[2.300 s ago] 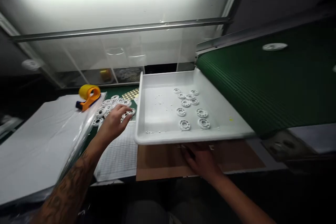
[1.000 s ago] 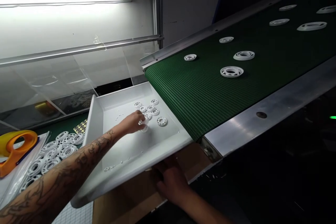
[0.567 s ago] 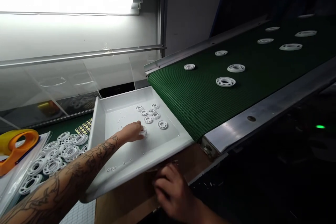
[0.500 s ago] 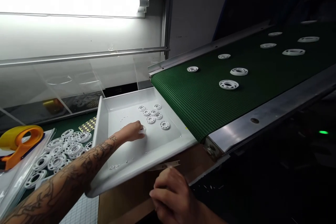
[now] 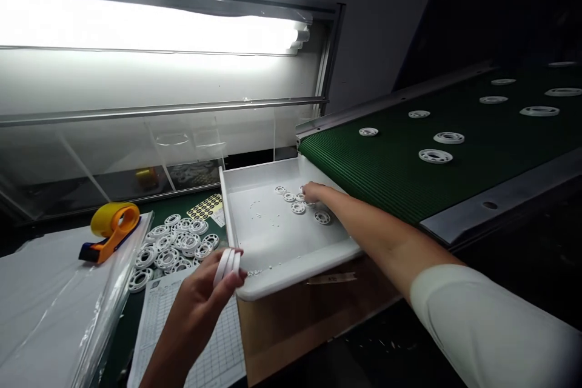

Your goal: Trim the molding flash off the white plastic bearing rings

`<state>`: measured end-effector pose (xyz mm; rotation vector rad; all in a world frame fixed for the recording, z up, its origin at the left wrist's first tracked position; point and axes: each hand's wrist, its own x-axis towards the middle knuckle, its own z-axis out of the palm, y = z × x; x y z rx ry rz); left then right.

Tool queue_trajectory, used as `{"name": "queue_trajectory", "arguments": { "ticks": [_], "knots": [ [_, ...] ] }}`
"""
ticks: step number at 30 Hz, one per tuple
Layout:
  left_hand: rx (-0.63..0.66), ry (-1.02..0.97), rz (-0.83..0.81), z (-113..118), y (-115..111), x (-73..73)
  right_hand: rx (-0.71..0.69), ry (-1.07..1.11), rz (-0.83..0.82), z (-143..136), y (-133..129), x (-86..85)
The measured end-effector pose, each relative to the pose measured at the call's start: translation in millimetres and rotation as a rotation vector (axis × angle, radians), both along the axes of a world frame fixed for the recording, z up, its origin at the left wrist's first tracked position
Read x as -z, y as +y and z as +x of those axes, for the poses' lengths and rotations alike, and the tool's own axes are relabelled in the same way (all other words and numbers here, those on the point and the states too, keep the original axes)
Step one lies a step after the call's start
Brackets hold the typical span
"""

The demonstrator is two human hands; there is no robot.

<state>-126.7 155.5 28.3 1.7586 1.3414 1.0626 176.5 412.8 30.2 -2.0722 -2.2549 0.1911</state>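
Note:
My left hand (image 5: 204, 291) is closed around a small stack of white plastic rings (image 5: 227, 265), held on edge at the tray's front left corner. Inside the white tray (image 5: 254, 236), my right hand (image 5: 313, 192) reaches down at the far right with its fingers pinched on a white ring, mostly hidden by them. Close around those fingertips lie several loose white rings (image 5: 297, 208), with one ring (image 5: 322, 217) a little apart, nearer me. Tiny white bits are scattered over the tray floor.
A green conveyor belt (image 5: 364, 160) carrying several rings slopes to the tray's right edge. Left of the tray lie a pile of white rings (image 5: 168, 256), a sticker sheet (image 5: 205, 207), an orange tape dispenser (image 5: 109, 247), plastic sheets (image 5: 59, 303) and a printed form (image 5: 200, 339).
My left hand has come out of the tray and now holds a ring stack at its front corner. My right hand has moved from below the tray into the rings. The view has shifted left.

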Motion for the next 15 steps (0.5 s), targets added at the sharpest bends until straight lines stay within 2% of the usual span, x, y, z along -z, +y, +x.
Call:
{"name": "queue_trajectory", "arguments": {
  "ticks": [3,5,10,15],
  "knots": [
    [-0.211,-0.61,-0.15,-7.4,-23.6,12.2,0.029,-0.02,-0.1,10.8,14.6,23.7],
    [-0.275,-0.878,-0.189,-2.9,-27.6,13.8,0.034,-0.015,-0.14,13.6,26.0,34.7],
    [-0.291,-1.095,-0.229,17.2,-23.7,11.6,0.02,0.032,-0.19,12.6,48.4,53.1],
    [-0.317,-1.232,-0.265,24.0,-24.4,13.5,0.034,0.067,-0.202,2.3,62.0,63.0]
  ]
}}
